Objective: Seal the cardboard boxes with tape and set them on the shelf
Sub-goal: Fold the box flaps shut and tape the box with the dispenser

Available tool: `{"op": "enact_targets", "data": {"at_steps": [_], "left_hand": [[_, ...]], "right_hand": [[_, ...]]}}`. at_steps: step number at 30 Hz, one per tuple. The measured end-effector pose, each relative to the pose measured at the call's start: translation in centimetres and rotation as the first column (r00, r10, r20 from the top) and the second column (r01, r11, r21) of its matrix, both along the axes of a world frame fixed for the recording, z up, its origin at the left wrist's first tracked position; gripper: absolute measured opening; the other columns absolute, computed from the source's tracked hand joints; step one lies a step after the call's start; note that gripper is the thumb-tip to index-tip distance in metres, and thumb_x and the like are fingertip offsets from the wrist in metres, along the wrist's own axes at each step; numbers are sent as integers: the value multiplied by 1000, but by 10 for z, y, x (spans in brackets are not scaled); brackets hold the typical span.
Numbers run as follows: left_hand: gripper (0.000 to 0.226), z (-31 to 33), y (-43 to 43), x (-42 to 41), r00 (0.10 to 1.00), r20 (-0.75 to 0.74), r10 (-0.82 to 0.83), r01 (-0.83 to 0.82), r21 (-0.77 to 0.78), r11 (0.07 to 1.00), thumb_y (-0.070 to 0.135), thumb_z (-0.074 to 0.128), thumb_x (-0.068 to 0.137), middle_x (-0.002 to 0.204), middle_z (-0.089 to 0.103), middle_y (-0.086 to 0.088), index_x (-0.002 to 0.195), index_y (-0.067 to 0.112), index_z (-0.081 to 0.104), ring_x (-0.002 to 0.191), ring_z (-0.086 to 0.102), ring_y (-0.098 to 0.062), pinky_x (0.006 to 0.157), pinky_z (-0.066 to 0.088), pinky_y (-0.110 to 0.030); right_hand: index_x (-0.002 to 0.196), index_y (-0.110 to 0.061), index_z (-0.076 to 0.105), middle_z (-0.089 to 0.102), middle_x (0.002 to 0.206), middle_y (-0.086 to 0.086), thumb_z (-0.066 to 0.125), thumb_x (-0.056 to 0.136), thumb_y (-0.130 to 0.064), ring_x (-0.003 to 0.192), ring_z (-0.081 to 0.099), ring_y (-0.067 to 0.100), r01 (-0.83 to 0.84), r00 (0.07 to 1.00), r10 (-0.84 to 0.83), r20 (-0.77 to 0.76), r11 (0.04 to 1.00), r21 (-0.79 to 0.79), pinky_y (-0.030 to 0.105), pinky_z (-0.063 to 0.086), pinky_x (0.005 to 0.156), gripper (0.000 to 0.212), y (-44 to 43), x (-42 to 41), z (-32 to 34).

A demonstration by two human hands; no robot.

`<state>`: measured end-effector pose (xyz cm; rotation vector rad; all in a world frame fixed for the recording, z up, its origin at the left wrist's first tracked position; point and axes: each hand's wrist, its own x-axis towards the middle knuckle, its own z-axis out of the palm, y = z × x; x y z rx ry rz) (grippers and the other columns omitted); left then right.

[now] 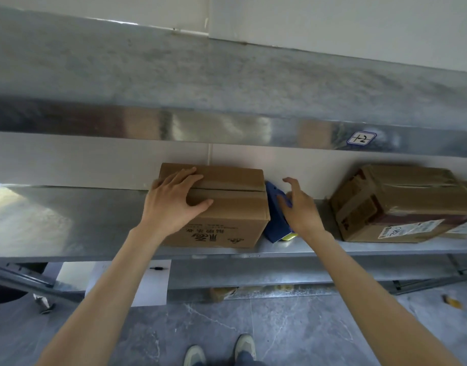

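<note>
Two bare forearms reach up from the bottom of the view, over a pair of grey shoes [219, 350] on the grey stone-patterned floor [280, 326].

The long galvanised metal shelf [68, 220] carries the task's things, and a second metal shelf of the same kind [227, 75] runs above it. At the right end of the lower shelf, well apart from the hands, sits a worn brown cardboard box wrapped in shiny tape with a white shipping label [398, 204].

Near the middle stands the plain brown cardboard box with black printing on its front [227, 207], its front face close to the shelf's front edge and a strip of tape along its top seam. The left hand [171, 202] lies flat on the left part of its top, fingers straight and spread, thumb near the top front edge.

Just beside the box's right side leans a blue plastic tape dispenser [273, 220]. The right hand [298, 207] is at the dispenser with fingers wide and loosely bent, gripping nothing; whether it touches the dispenser I cannot tell.

A small blue-edged handwritten sticker [361, 138] sits on the upper shelf's front lip.
</note>
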<state>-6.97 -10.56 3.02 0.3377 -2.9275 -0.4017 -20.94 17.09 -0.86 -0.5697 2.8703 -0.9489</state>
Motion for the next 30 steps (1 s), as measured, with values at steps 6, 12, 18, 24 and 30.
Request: {"op": "enact_targets", "data": {"at_steps": [6, 12, 18, 24, 30], "left_hand": [[82, -8, -26, 0, 996, 3, -86, 86, 77, 993, 87, 29, 76, 160, 26, 17, 145, 43, 41, 151, 11, -7, 124, 6, -44], [79, -13, -26, 5, 997, -57, -50, 62, 251, 966, 81, 50, 77, 158, 23, 25, 146, 43, 41, 150, 11, -1, 119, 13, -31], [82, -17, -25, 5, 994, -100, -46, 64, 187, 980, 84, 39, 78, 158, 30, 21, 146, 39, 43, 149, 18, -4, 122, 11, -33], [79, -19, -28, 9, 970, -66, -234, 231, -50, 972, 81, 25, 89, 162, 16, 19, 156, 40, 19, 153, -2, -7, 123, -10, -41], [71, -20, -36, 8, 941, -8, -339, 337, -73, 939, 79, 8, 92, 162, 13, 22, 154, 44, 16, 151, -1, -3, 125, -4, -40]], "right_hand": [[144, -32, 36, 46, 143, -13, 54, 99, -39, 125, 43, 2, -147, 985, 170, 37, 926, -348, 14, 33, 103, 49, -64, 27, 46], [151, -38, 30, 22, 161, -15, 34, 101, -53, 149, 5, 3, -313, 945, 322, 59, 942, -125, 32, 6, 123, 52, -76, 26, 27], [153, -39, 25, 12, 163, -16, 16, 96, -69, 150, -5, 3, -370, 929, 369, 19, 927, 60, 32, -5, 123, 65, -75, 26, 26], [153, -45, 9, 1, 163, -19, 8, 100, -61, 150, -14, 8, -582, 771, 631, -91, 755, 301, 36, -16, 120, 56, -72, 28, 33], [152, -44, 1, -7, 162, -17, 3, 96, -61, 150, -12, 10, -642, 678, 734, -46, 621, 451, 29, -17, 116, 58, -75, 22, 38]]}}
